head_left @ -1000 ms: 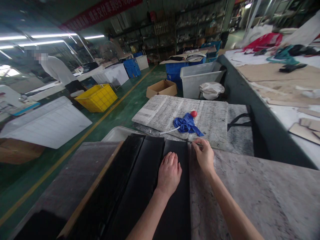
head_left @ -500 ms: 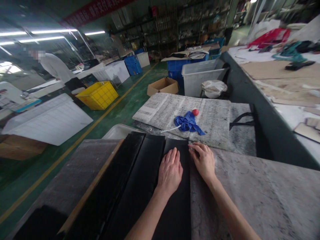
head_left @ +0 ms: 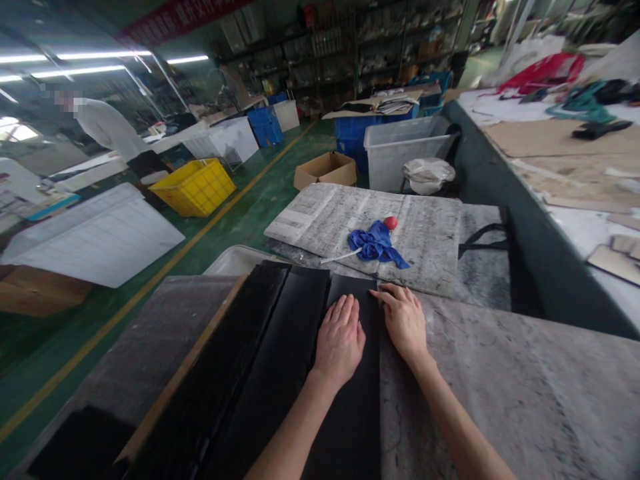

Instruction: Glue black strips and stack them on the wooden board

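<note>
My left hand [head_left: 341,343] lies flat on a smooth black strip [head_left: 353,427], fingers stretched out side by side and pointing to its far end. At the strip's far right corner is my right hand [head_left: 404,320]. One of its digits reaches onto the corner while the other fingers bend loosely over the table just beside the edge; no grip on the strip shows. To the left lies a second black strip [head_left: 270,347], and beyond it a thicker, glossier black pile [head_left: 215,353]. Whether the strip under my left hand is one layer or several, I cannot tell.
A stained grey board [head_left: 310,213] beyond the strips carries a blue cloth [head_left: 375,243] and a red ball-like object [head_left: 391,223]. A wooden edge [head_left: 185,360] runs along the pile's left. A high grey-sided table [head_left: 540,240] stands right. A person [head_left: 107,127] works far left.
My right hand has shifted slightly left, and one digit now reaches onto the strip's corner. My left hand stays flat in nearly the same spot.
</note>
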`<move>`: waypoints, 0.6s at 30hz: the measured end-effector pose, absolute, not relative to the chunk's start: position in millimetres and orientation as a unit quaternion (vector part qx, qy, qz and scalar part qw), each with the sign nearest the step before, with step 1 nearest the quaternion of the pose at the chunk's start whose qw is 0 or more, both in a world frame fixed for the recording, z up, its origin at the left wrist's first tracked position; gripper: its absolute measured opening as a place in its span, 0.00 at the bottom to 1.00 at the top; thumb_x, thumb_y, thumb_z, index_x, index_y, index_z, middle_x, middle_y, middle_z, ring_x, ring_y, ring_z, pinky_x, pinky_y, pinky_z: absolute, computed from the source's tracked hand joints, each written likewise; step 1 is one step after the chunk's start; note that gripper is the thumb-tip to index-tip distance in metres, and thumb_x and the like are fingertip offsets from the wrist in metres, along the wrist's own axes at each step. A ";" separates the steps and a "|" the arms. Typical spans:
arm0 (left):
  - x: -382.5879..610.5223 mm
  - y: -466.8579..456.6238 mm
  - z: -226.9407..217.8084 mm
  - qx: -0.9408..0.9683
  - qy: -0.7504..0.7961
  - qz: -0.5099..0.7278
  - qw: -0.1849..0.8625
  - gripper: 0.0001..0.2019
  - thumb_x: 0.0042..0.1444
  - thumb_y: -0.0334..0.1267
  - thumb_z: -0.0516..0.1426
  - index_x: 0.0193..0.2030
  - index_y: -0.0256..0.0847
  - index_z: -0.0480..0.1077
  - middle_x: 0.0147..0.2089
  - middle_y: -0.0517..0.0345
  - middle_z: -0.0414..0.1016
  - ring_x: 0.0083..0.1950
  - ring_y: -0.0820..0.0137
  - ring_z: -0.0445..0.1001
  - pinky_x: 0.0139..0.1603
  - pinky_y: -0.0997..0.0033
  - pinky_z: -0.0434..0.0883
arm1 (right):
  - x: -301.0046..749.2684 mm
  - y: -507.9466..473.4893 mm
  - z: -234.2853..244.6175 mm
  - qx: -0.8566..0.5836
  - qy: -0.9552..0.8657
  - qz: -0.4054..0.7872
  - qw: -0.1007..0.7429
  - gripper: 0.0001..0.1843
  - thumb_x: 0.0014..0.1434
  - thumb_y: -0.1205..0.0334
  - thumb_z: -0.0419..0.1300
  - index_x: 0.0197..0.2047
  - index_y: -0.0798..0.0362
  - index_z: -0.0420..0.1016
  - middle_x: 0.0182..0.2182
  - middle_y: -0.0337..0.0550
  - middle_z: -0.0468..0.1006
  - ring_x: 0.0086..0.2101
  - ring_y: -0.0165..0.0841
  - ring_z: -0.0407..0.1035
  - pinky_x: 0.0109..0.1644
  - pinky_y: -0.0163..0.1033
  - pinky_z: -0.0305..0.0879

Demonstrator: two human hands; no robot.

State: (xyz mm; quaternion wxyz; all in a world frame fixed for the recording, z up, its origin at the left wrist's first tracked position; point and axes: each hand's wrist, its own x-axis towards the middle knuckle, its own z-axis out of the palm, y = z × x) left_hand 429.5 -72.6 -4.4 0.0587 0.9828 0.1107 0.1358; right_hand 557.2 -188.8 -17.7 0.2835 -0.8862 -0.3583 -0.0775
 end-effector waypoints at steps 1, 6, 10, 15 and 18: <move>429.2 -72.7 -4.3 0.983 0.110 0.137 0.058 0.24 0.65 0.33 0.49 0.67 0.29 0.61 0.70 0.44 0.64 0.71 0.59 0.60 0.71 0.55 0.63 | 557.3 -188.8 -17.8 -0.886 -0.358 -0.078 0.284 0.23 0.63 0.72 0.51 0.53 0.42 0.79 0.53 0.42 0.77 0.53 0.41 0.68 0.64 0.53 0.60; 427.6 -72.3 -5.5 0.981 0.106 0.151 0.059 0.24 0.65 0.32 0.49 0.67 0.31 0.61 0.70 0.43 0.64 0.71 0.58 0.61 0.70 0.52 0.64 | 557.0 -188.6 -17.3 -0.883 -0.357 -0.080 0.292 0.22 0.64 0.70 0.51 0.52 0.42 0.80 0.53 0.42 0.77 0.52 0.42 0.67 0.61 0.53 0.62; 427.1 -72.5 -5.5 0.980 0.104 0.158 0.063 0.24 0.65 0.32 0.49 0.67 0.32 0.61 0.70 0.43 0.64 0.71 0.59 0.61 0.70 0.52 0.65 | 556.1 -188.5 -15.5 -0.882 -0.355 -0.083 0.298 0.22 0.64 0.70 0.51 0.52 0.42 0.80 0.52 0.43 0.77 0.52 0.42 0.68 0.60 0.53 0.63; 427.0 -73.2 -3.8 0.981 0.108 0.147 0.061 0.24 0.65 0.32 0.49 0.67 0.30 0.61 0.70 0.43 0.64 0.71 0.59 0.61 0.71 0.54 0.64 | 555.3 -188.6 -14.3 -0.883 -0.351 -0.074 0.301 0.22 0.64 0.69 0.51 0.53 0.41 0.79 0.53 0.42 0.77 0.52 0.42 0.67 0.61 0.52 0.62; 426.8 -73.0 -4.3 0.982 0.106 0.147 0.059 0.24 0.64 0.32 0.50 0.67 0.30 0.61 0.70 0.43 0.64 0.71 0.59 0.61 0.71 0.55 0.64 | 555.3 -188.5 -14.5 -0.885 -0.349 -0.073 0.298 0.22 0.64 0.70 0.52 0.53 0.41 0.79 0.53 0.41 0.77 0.53 0.42 0.67 0.61 0.52 0.62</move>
